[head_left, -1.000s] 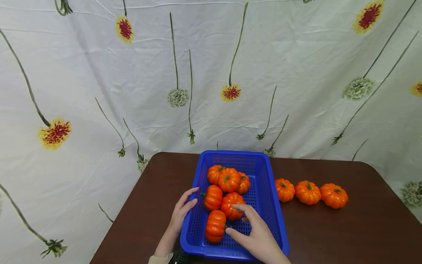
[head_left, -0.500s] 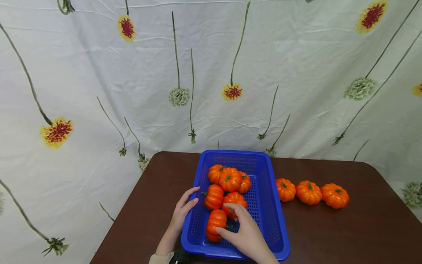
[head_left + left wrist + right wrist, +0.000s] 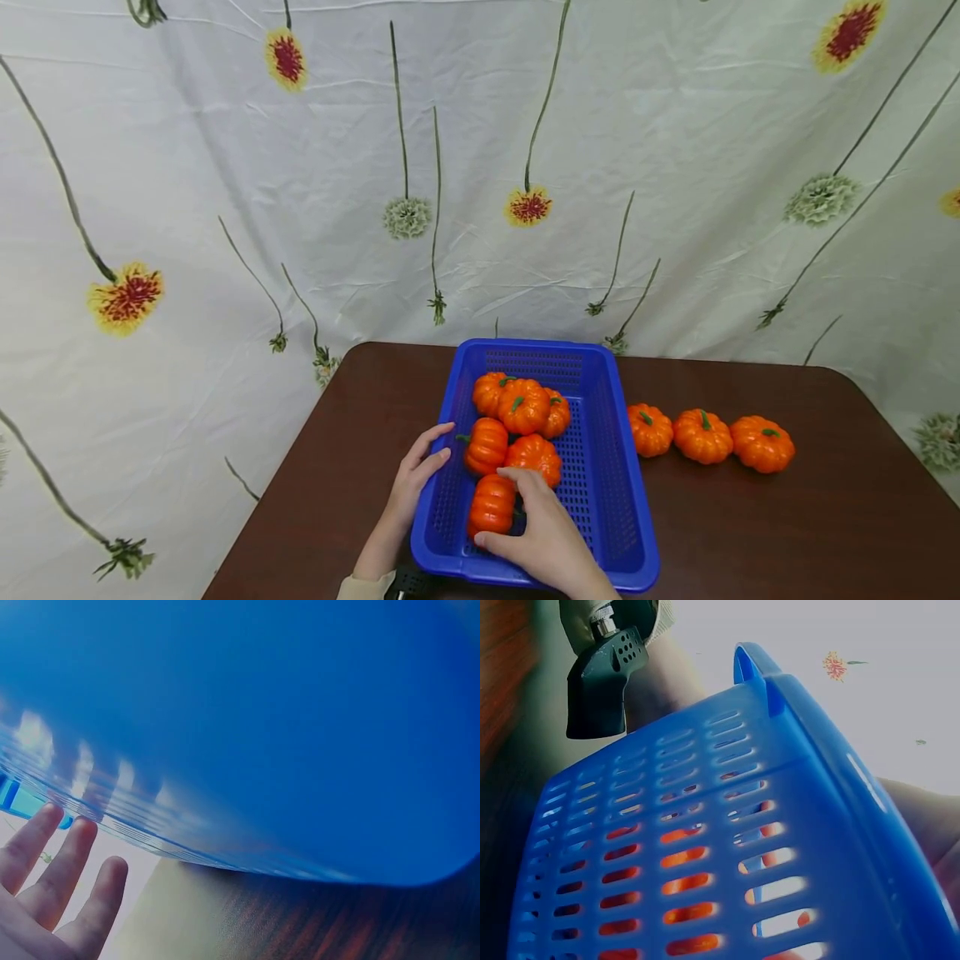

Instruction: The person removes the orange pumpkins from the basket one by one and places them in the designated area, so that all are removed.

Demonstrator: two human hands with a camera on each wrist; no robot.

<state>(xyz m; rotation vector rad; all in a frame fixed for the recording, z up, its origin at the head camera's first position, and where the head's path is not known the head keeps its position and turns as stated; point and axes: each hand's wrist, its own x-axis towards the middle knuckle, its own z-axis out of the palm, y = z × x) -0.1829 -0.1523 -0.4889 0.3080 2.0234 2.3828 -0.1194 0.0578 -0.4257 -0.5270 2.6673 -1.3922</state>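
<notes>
The near pumpkin (image 3: 491, 504) lies on its side inside the blue basket (image 3: 621, 500), closest to the person of the six pumpkins there, with its stem end towards the palm of the right hand (image 3: 546, 535). The hand comes in from the right and a little nearer the person, so the pumpkin sits to its left, between thumb and fingers.

The right hand is partly closed, in a wide curve: the thumb is bent to the pumpkin's near side, the forefinger to its far side, both appearing to touch it. How firmly they press cannot be told, and the right wrist view shows mostly the basket's slotted wall, with orange behind the slots.

The left hand (image 3: 414, 482) is at the basket's left side, its fingers extended and loosely spread, the tips at the rim.

Just beyond the near pumpkin lie two more, a sideways pumpkin (image 3: 486, 447) and an upright pumpkin (image 3: 536, 457); a cluster of three pumpkins (image 3: 522, 407) sits at the far end. On the brown table (image 3: 750, 533), right of the basket, stands a row of three pumpkins (image 3: 702, 438).
</notes>
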